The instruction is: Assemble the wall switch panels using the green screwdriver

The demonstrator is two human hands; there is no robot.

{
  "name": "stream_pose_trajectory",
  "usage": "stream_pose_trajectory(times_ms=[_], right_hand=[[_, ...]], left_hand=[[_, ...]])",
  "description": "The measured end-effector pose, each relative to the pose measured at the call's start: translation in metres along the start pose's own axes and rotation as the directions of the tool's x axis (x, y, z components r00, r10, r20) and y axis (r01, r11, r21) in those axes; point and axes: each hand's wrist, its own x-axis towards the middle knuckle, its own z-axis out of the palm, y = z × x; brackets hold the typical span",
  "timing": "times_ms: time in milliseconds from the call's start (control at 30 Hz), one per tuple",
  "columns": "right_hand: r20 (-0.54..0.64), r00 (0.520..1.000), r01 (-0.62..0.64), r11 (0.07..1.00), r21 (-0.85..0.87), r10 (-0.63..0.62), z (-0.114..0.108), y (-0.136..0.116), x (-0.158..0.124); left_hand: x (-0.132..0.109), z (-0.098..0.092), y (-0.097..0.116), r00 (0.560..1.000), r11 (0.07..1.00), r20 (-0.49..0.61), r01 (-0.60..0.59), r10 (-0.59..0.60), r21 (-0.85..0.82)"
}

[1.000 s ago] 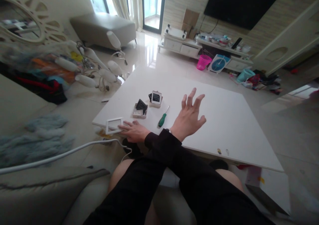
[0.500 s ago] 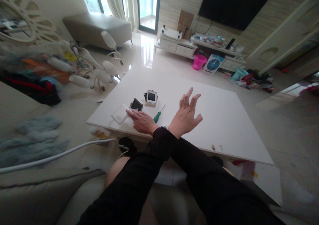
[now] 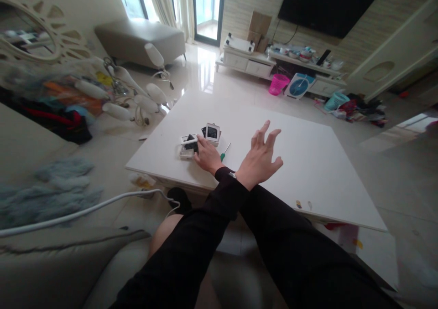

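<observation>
My arms cross at the wrists, the left over the right. My left hand (image 3: 259, 156) is empty above the white table, fingers spread and thumb out to the right. To its left, my right hand (image 3: 209, 155) grips the edge of a thin white frame (image 3: 185, 141) at the fingertips. The frame is over a small open box (image 3: 186, 154) with a dark block (image 3: 191, 145) at it; their exact contact is hard to make out. Behind my right hand stands another small white-framed case (image 3: 212, 131) with a dark inside. A green-handled screwdriver (image 3: 223, 156) lies between my hands.
The white table (image 3: 308, 163) carries two small flat pieces (image 3: 299, 204) near its front right edge. A lamp with several white shades (image 3: 118, 111) stands left of the table. A pink basket (image 3: 278, 84) and a fan (image 3: 299, 86) are beyond it. A white cable (image 3: 85, 211) runs at lower left.
My right hand has moved the white frame right and away from me, from the table's left side to over the small box. My left hand keeps its spread pose. The view has shifted slightly.
</observation>
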Motion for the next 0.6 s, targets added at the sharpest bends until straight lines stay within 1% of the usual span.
stream_pose_trajectory(times_ms=[167, 233, 333, 400, 467, 600], right_hand=[[0.019, 1.0, -0.008, 1.0, -0.007, 0.008, -0.005, 0.0, 0.003], [0.017, 0.999, 0.028, 0.999, -0.028, -0.027, -0.01, 0.004, 0.0], [0.022, 0.993, 0.117, 0.99, -0.075, -0.116, -0.017, 0.012, -0.007], [0.029, 0.987, 0.159, 0.982, -0.102, -0.157, -0.021, 0.02, -0.014], [0.04, 0.985, 0.168, 0.979, -0.111, -0.165, -0.026, 0.028, -0.024], [0.072, 0.993, 0.101, 0.993, -0.06, -0.096, -0.04, 0.044, -0.057]], left_hand=[[0.001, -0.002, -0.002, 1.0, 1.0, -0.009, 0.021, -0.021, -0.007], [0.002, -0.002, -0.003, 1.0, 1.0, -0.01, 0.025, -0.025, -0.006], [0.003, -0.001, -0.004, 1.0, 1.0, -0.009, 0.012, -0.012, 0.003], [0.004, 0.001, -0.005, 1.0, 1.0, -0.008, -0.005, 0.005, 0.013], [0.005, 0.004, -0.006, 1.0, 0.999, 0.0, -0.022, 0.022, 0.024], [0.004, 0.013, -0.011, 0.999, 0.998, 0.029, -0.035, 0.033, 0.044]])
